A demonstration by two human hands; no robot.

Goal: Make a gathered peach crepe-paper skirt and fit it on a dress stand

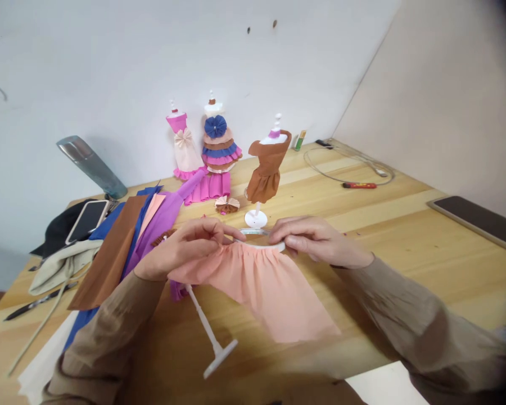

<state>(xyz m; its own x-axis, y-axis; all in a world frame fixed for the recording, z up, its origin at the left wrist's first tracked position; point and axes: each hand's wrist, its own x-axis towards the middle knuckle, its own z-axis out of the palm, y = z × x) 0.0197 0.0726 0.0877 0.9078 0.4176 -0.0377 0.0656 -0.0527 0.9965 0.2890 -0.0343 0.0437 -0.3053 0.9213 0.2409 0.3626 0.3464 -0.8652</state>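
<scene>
My left hand (185,244) and my right hand (316,239) both pinch the gathered top edge of a peach fabric piece (270,287) held above the wooden table (405,236). A white strip (263,244) runs along that gathered edge between my fingers. Under my left hand a small white mannequin stand (213,340) tilts, its round base toward me. A roll of white tape (253,232) lies just behind the fabric.
Three miniature dress forms stand at the back: a pink one (182,146), a ruffled multicolour one (219,149) and a brown one (267,169). Folded brown, blue and purple cloth (126,236) lies left, with a phone (88,219). A red-handled tool (358,185), cable and tablet (476,219) lie right.
</scene>
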